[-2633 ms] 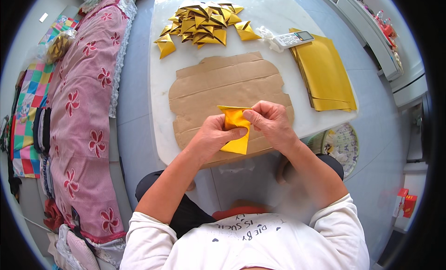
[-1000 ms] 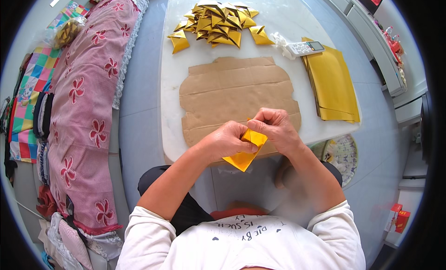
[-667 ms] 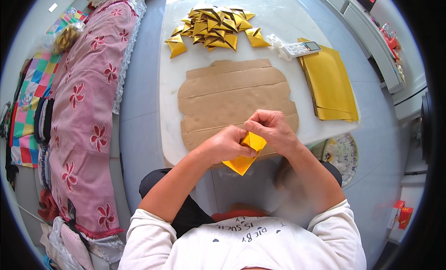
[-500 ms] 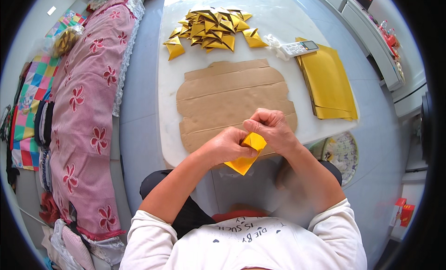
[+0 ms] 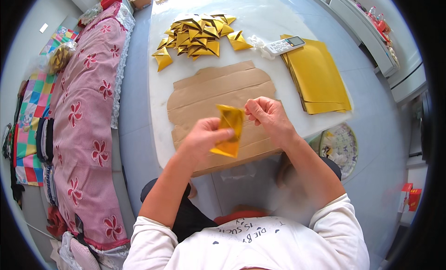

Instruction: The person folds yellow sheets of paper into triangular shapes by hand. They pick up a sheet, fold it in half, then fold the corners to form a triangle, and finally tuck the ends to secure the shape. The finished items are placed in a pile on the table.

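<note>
- A folded gold paper piece (image 5: pixel 228 132) is held in the air above the near part of the cardboard sheet (image 5: pixel 218 91), close to the near edge of the white table (image 5: pixel 260 19).
- The piece is seen as a long folded shape; its long axis runs roughly from the near edge toward the far edge, tilted slightly, with the upper end toward the far side and the broader lower end toward the person.
- The left hand (image 5: pixel 203 137) is closed on the piece's left side and lower part, thumb laid across its face.
- The right hand (image 5: pixel 265 115) is curled, and its fingertips pinch the upper right edge of the piece.
- A heap of folded gold pieces (image 5: pixel 197 35) lies toward the far left corner of the table, beyond the cardboard.
- A stack of flat gold sheets (image 5: pixel 316 79) lies along the right edge, its long side running near to far.
- A white remote control (image 5: pixel 284 45) rests on the far end of that stack.
- A pink flowered cover (image 5: pixel 83 126) is seen left of the table.
</note>
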A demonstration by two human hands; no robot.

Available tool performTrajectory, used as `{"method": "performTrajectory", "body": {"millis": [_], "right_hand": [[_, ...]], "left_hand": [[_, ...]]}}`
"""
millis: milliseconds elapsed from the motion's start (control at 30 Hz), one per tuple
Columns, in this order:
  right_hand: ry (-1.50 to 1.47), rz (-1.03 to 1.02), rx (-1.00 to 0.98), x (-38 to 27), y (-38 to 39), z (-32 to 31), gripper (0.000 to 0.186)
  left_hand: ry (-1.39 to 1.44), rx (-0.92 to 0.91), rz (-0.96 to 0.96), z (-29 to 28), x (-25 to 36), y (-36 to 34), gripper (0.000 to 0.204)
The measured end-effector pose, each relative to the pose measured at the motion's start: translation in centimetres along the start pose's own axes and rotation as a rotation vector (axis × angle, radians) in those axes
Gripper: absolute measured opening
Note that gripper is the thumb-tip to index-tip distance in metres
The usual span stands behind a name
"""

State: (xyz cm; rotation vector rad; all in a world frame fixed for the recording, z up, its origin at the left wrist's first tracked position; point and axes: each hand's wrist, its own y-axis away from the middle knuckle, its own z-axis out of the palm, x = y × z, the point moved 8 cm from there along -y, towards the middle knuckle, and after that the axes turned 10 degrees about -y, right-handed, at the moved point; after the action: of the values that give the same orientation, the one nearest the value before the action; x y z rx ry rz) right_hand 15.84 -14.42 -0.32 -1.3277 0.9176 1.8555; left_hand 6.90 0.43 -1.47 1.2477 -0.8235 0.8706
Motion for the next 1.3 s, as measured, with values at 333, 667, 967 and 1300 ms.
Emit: {"method": "performTrajectory", "body": {"millis": [333, 667, 967, 1300], "right_hand": [[0.001, 0.051, 0.059, -0.7, -0.5, -1.3, 0.04], [0.028, 0.024, 0.097, -1.3, 0.0, -3.1, 0.033], [0.298, -0.379, 0.685, -6.8, 1.5, -13.3, 0.019], [1.152, -0.314, 0.785, -6.8, 4.9, -18.9, 0.041]], "left_hand": [[0.422, 0.731, 0.063, -15.4, 7.5, -7.8, 0.029], [0.099, 0.572, 0.267, -8.0, 2.0, 0.4, 0.019], [-0.337, 0.553, 0.369, -5.3, 3.7, 1.2, 0.022], [-0.471, 0.58, 0.403, -5.8, 4.0, 1.3, 0.022]]}}
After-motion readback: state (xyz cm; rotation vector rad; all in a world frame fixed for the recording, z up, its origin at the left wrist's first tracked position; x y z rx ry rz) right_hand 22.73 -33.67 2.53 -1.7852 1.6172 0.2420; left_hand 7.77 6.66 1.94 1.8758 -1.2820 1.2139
